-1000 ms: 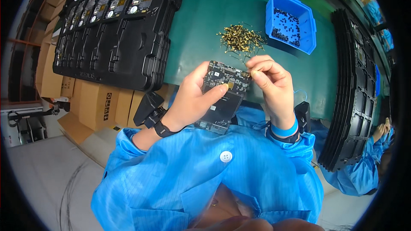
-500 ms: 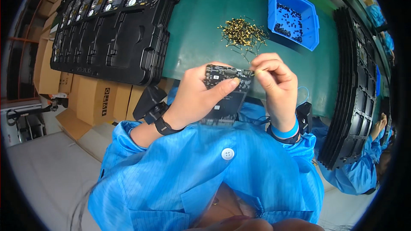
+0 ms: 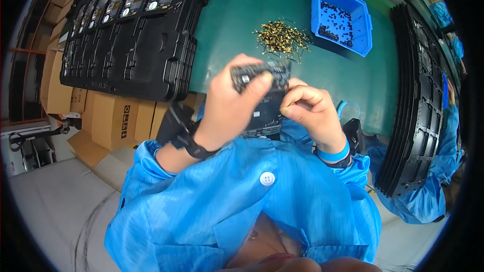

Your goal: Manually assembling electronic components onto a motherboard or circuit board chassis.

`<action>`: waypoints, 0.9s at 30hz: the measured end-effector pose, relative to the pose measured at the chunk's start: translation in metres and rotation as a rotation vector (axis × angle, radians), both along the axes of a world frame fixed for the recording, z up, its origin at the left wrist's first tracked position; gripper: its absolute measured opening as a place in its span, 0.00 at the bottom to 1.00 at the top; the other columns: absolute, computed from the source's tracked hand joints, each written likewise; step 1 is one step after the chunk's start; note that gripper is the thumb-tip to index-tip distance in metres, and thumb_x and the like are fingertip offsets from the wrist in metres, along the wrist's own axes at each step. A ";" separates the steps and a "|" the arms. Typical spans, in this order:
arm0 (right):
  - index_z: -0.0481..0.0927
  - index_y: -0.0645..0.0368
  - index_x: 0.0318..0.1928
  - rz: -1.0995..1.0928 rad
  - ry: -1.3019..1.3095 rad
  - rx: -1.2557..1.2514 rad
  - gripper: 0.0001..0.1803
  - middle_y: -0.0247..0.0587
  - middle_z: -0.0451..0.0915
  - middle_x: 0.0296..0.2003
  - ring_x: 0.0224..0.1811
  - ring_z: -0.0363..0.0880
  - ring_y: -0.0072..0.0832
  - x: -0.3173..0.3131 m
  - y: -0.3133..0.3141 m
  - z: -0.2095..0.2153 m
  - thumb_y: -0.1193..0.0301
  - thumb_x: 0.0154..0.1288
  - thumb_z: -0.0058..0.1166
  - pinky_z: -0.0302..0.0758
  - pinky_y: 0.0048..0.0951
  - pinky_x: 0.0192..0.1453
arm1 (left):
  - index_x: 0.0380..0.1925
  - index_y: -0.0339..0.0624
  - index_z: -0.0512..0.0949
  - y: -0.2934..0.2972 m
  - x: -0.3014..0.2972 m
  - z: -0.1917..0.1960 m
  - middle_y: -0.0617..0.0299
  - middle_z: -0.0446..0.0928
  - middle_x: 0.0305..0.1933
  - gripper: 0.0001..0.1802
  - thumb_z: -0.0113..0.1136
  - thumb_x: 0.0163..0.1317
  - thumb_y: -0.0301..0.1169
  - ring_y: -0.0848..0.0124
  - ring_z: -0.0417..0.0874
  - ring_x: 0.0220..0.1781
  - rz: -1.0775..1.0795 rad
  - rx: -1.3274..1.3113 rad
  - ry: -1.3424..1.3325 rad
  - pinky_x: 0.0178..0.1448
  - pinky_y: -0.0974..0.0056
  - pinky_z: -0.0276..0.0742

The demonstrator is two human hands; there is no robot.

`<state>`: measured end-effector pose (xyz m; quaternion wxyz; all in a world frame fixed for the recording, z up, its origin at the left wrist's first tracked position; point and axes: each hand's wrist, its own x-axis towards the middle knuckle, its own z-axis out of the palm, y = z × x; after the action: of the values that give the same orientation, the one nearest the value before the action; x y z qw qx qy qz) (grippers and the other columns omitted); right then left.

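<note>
My left hand (image 3: 229,108) grips a black circuit board (image 3: 264,106) from its left side and holds it tilted up in front of my chest. My right hand (image 3: 310,111) pinches the board's right edge, fingers curled; whether a small part sits between them is hidden. A pile of small brass pins (image 3: 282,38) lies on the green table (image 3: 237,15) just beyond the board. Both wrists carry bands, and blue sleeves cover my forearms.
A blue bin (image 3: 343,17) of small black parts stands at the back right. Stacked black trays (image 3: 131,35) holding boards fill the left of the table. More black trays (image 3: 418,100) stand at the right, by a person in a blue coat (image 3: 433,171). Cardboard boxes (image 3: 111,116) sit below.
Both hands have lifted the board nearer to the camera and tipped it up. My left hand is blurred from moving. The pins and bin stay put.
</note>
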<state>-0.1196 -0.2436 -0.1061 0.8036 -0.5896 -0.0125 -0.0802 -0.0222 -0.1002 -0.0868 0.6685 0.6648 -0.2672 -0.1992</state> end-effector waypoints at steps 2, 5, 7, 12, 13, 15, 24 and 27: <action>0.76 0.65 0.31 0.042 0.098 0.034 0.02 0.38 0.72 0.42 0.42 0.71 0.21 0.000 0.004 0.002 0.82 0.56 0.53 0.70 0.23 0.46 | 0.39 0.37 0.71 0.000 0.007 -0.010 0.62 0.74 0.37 0.12 0.51 0.62 0.34 0.79 0.73 0.38 -0.077 -0.081 0.251 0.41 0.73 0.70; 0.76 0.67 0.32 -0.085 0.098 -0.042 0.02 0.35 0.74 0.36 0.38 0.72 0.19 0.004 0.005 0.000 0.81 0.56 0.53 0.71 0.20 0.43 | 0.44 0.36 0.68 -0.004 0.004 -0.009 0.62 0.73 0.39 0.15 0.45 0.65 0.37 0.80 0.72 0.40 -0.070 -0.245 0.520 0.43 0.73 0.68; 0.77 0.66 0.32 -0.154 0.132 0.048 0.03 0.33 0.74 0.36 0.37 0.73 0.18 0.003 0.003 -0.003 0.80 0.56 0.54 0.71 0.20 0.42 | 0.46 0.37 0.66 -0.001 0.007 -0.010 0.62 0.73 0.40 0.16 0.42 0.66 0.38 0.80 0.71 0.41 -0.115 -0.302 0.541 0.44 0.73 0.68; 0.77 0.63 0.32 -0.227 0.111 0.191 0.02 0.31 0.75 0.35 0.36 0.73 0.17 0.005 -0.001 -0.013 0.77 0.57 0.54 0.71 0.19 0.39 | 0.53 0.35 0.61 0.006 0.005 -0.020 0.60 0.71 0.44 0.29 0.48 0.62 0.46 0.77 0.72 0.40 -0.167 -0.159 0.188 0.47 0.70 0.67; 0.77 0.63 0.32 -0.185 0.153 0.260 0.03 0.32 0.76 0.34 0.35 0.73 0.17 0.006 -0.001 -0.013 0.76 0.57 0.54 0.71 0.18 0.39 | 0.57 0.34 0.57 0.004 0.001 -0.019 0.54 0.68 0.51 0.36 0.54 0.57 0.49 0.69 0.72 0.46 -0.153 -0.212 0.192 0.51 0.65 0.66; 0.76 0.63 0.33 -0.147 0.194 0.329 0.04 0.32 0.77 0.33 0.34 0.74 0.17 0.007 -0.001 -0.015 0.75 0.58 0.54 0.71 0.18 0.38 | 0.57 0.34 0.56 0.004 0.011 -0.024 0.52 0.66 0.53 0.38 0.55 0.56 0.49 0.65 0.70 0.50 -0.085 -0.119 -0.205 0.53 0.61 0.65; 0.75 0.62 0.36 -0.021 0.277 0.431 0.06 0.34 0.77 0.30 0.29 0.75 0.17 0.007 0.000 -0.017 0.73 0.60 0.52 0.73 0.17 0.31 | 0.37 0.47 0.77 0.011 -0.002 0.007 0.64 0.76 0.43 0.15 0.59 0.45 0.32 0.69 0.75 0.52 -0.360 0.203 -1.485 0.58 0.54 0.62; 0.74 0.62 0.38 0.075 0.311 0.507 0.07 0.38 0.77 0.37 0.37 0.75 0.21 0.009 -0.004 -0.018 0.72 0.61 0.51 0.72 0.23 0.41 | 0.21 0.46 0.78 0.010 0.001 0.006 0.64 0.79 0.31 0.04 0.57 0.41 0.29 0.70 0.81 0.40 -0.235 0.113 -1.398 0.52 0.56 0.67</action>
<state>-0.1105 -0.2477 -0.1243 0.9199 -0.3744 0.1094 0.0400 -0.0214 -0.0907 -0.0808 0.2791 0.6373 -0.6927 0.1899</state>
